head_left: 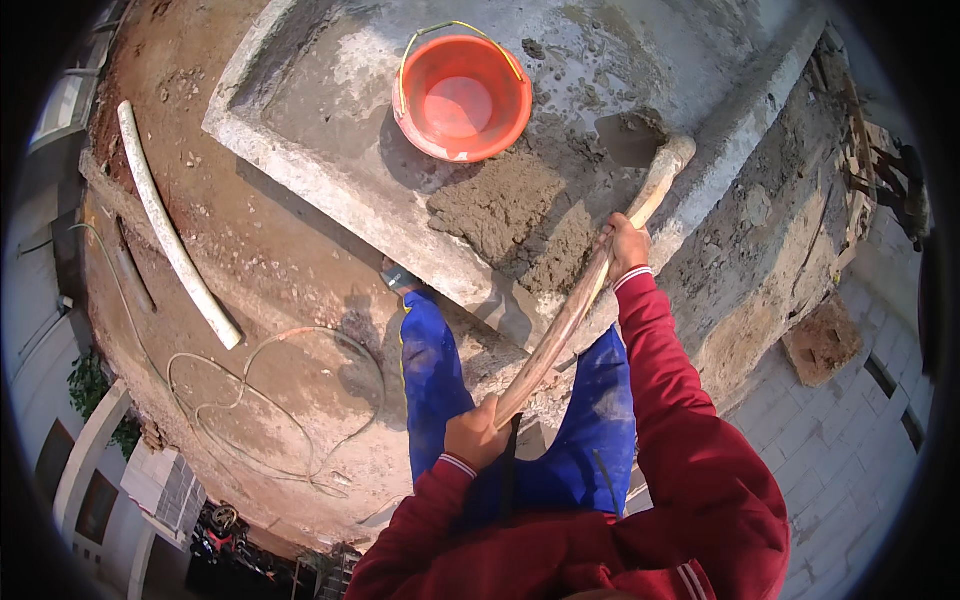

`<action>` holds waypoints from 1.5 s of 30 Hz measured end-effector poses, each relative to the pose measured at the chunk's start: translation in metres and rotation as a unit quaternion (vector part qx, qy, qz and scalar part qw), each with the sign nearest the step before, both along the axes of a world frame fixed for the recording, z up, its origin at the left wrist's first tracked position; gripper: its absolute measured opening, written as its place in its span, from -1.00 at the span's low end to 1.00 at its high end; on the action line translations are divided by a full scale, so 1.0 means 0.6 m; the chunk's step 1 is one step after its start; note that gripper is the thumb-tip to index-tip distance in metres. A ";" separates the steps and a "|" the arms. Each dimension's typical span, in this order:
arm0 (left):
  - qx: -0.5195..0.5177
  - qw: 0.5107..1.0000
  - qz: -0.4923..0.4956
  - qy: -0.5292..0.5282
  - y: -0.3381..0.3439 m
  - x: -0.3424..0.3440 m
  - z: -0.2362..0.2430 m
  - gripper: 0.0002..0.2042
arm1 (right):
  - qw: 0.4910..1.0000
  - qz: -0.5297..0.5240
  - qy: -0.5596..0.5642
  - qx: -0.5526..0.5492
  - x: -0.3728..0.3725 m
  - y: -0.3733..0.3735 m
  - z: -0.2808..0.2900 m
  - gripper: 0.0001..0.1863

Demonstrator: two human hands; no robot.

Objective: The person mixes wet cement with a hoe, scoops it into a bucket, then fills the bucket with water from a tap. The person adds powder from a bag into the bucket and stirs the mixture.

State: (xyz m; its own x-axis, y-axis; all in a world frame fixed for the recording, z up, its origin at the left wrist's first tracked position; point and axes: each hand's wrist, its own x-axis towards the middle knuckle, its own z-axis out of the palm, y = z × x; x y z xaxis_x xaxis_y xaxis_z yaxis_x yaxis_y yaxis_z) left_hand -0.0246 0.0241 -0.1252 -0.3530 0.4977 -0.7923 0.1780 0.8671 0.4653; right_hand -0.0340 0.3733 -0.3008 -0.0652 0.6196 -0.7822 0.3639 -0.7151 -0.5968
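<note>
Both of my hands are wrapped round the long wooden handle of a hoe [560, 338], which slants from my lap up to the far right. My left hand [475, 434] grips the near end, close to my blue trousers. Further up the handle, my right hand [627, 246] is closed round it. At the far end a dark, wet-looking blade [631, 138] lies against grey wet mortar; its edge is hard to make out. A heap of mortar [500, 208] lies left of the handle. Beyond it stands an orange bucket [463, 97] with its wire handle raised.
A low concrete rim [330, 200] bounds the mortar floor on the near and left sides, and another runs along the right. On the dirt at left lie a white pipe [170, 235] and a looped thin hose [250, 385]. A brown block [822, 340] rests on paving at right.
</note>
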 end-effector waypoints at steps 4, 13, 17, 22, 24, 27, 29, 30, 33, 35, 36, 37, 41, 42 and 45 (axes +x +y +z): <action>0.014 0.998 0.047 0.034 0.066 -0.092 -0.008 -0.64 | 0.993 0.033 -0.027 -0.107 -0.100 0.006 -0.183 -0.91; -0.121 0.986 0.119 0.001 0.010 -0.022 0.168 -0.60 | 0.916 0.367 -0.085 -0.139 -0.105 -0.273 -0.209 -0.69; -0.160 0.981 0.105 -0.030 0.003 0.019 0.248 -0.65 | 0.938 0.123 0.002 -0.323 -0.041 -0.289 -0.085 -0.91; -0.147 0.989 0.014 -0.013 -0.265 0.040 0.278 -0.76 | 0.955 -0.054 0.032 -0.290 0.049 -0.373 0.122 -0.94; -0.153 0.987 -0.024 0.046 -0.359 0.035 0.202 -0.80 | 0.974 -0.059 0.037 -0.217 0.075 -0.416 0.136 -0.97; -0.096 0.991 -0.020 0.092 -0.417 0.016 0.065 -0.85 | 0.979 -0.116 0.066 -0.151 0.081 -0.400 0.165 -0.97; -0.061 0.993 -0.038 0.092 -0.376 0.003 0.001 -0.82 | 0.988 -0.104 0.087 -0.074 0.057 -0.343 0.206 -0.97; -0.010 0.996 -0.029 0.088 -0.336 -0.009 -0.024 -0.80 | 0.992 -0.089 0.086 -0.029 0.051 -0.301 0.208 -0.96; 0.053 0.994 0.022 0.089 -0.209 -0.005 -0.070 -0.72 | 0.994 -0.061 0.079 0.043 -0.001 -0.166 0.145 -0.91; 0.040 0.997 0.039 0.052 -0.117 -0.006 -0.067 -0.64 | 0.995 -0.008 0.044 0.094 -0.050 -0.089 0.072 -0.93; 0.032 0.998 0.058 0.010 -0.086 0.007 -0.048 -0.61 | 0.995 0.058 0.000 0.077 -0.055 -0.061 0.028 -0.94; 0.025 0.997 0.075 -0.025 -0.050 0.011 -0.023 -0.57 | 0.997 0.060 -0.002 0.058 -0.050 -0.055 -0.031 -0.91; -0.150 0.984 0.068 -0.071 -0.083 0.067 0.120 -0.62 | 0.979 0.080 -0.109 -0.150 0.094 -0.270 -0.181 -0.89; -0.176 0.979 0.074 -0.075 -0.129 0.087 0.144 -0.64 | 0.978 0.065 -0.079 -0.184 0.086 -0.329 -0.122 -0.93; -0.191 0.976 0.042 -0.100 -0.204 0.120 0.207 -0.68 | 0.973 0.014 -0.053 -0.225 0.104 -0.353 0.024 -0.93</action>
